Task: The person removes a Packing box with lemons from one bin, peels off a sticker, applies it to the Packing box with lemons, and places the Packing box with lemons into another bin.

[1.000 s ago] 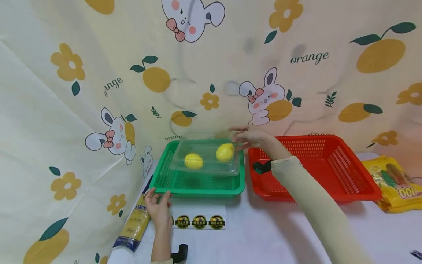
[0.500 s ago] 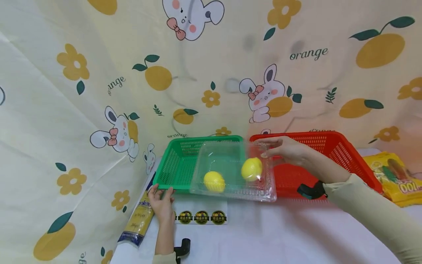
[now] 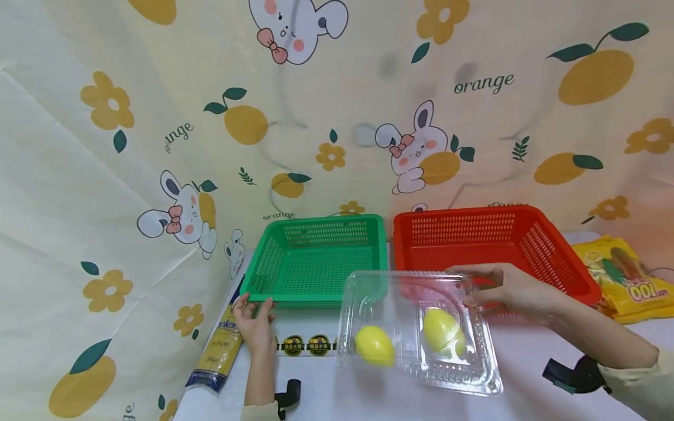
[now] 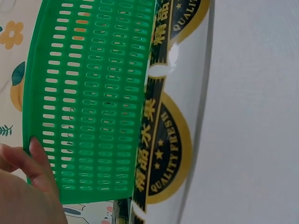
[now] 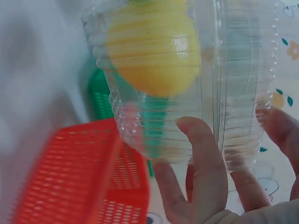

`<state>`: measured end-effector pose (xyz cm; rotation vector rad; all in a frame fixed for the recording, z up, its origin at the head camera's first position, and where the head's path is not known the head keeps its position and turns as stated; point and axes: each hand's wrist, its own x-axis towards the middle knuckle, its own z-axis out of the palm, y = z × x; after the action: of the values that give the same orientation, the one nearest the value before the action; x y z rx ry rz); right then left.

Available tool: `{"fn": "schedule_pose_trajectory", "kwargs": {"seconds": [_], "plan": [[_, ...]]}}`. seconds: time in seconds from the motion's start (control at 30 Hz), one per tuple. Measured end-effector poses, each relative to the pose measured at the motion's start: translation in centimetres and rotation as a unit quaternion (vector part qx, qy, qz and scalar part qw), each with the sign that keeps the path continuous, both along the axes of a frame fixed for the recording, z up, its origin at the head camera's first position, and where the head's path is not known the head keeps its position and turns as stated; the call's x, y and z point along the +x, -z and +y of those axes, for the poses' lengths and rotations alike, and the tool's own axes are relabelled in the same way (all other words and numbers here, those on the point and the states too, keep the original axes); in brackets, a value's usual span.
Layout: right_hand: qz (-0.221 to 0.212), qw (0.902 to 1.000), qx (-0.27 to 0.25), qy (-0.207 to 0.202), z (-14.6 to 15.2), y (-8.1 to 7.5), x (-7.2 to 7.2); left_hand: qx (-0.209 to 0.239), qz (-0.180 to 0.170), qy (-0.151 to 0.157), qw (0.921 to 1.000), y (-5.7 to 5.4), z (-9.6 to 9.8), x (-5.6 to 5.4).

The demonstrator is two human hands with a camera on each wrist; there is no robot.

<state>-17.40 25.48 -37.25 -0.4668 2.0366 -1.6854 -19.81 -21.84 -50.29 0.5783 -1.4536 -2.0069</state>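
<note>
My right hand (image 3: 508,292) grips the right side of a clear plastic clamshell box (image 3: 402,292), held up in front of the two baskets. Two yellow lemons lie inside it: one lemon (image 3: 375,346) at the left, the other lemon (image 3: 443,332) at the right. In the right wrist view, fingers and thumb curl around the box's ribbed end, with a lemon (image 5: 154,51) showing through the plastic. My left hand (image 3: 255,324) pinches the front left corner of the green basket (image 3: 316,302). The left wrist view shows its fingers at the rim of that green basket (image 4: 93,93).
A red basket (image 3: 474,215) stands right of the green one. Yellow bags (image 3: 623,280) lie at the far right, a gold and blue packet (image 3: 216,354) at the left. A strip of round black and gold labels (image 3: 305,345) lies before the green basket.
My right hand has brought the clear box with the lemons from over the green basket toward me and to the right. The left hand has stayed at the green basket's corner.
</note>
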Motion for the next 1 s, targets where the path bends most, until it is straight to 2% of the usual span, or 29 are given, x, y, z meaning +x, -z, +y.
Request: {"fn": "schedule_pose_trajectory", "kwargs": {"seconds": [0.2, 0.37, 0.57, 1.0], "plan": [[-0.009, 0.9988, -0.041, -0.026, 1.4, 3.1, 2.1, 0.005, 0.005, -0.004, 1.0, -0.2, -0.2, -0.2], [-0.036, 0.9973, -0.055, -0.033, 2.0, 5.0, 2.9, 0.01, 0.015, -0.001, 0.9998, -0.2, -0.4, -0.2], [-0.061, 0.995, -0.069, -0.039, 2.7, 6.4, 2.9, 0.031, 0.033, 0.004, 0.9989, -0.3, -0.2, 0.0], [-0.091, 0.9931, -0.071, -0.016, 4.5, 9.1, 2.4, 0.048, 0.037, 0.015, 0.998, -0.4, 0.4, 0.2]]}}
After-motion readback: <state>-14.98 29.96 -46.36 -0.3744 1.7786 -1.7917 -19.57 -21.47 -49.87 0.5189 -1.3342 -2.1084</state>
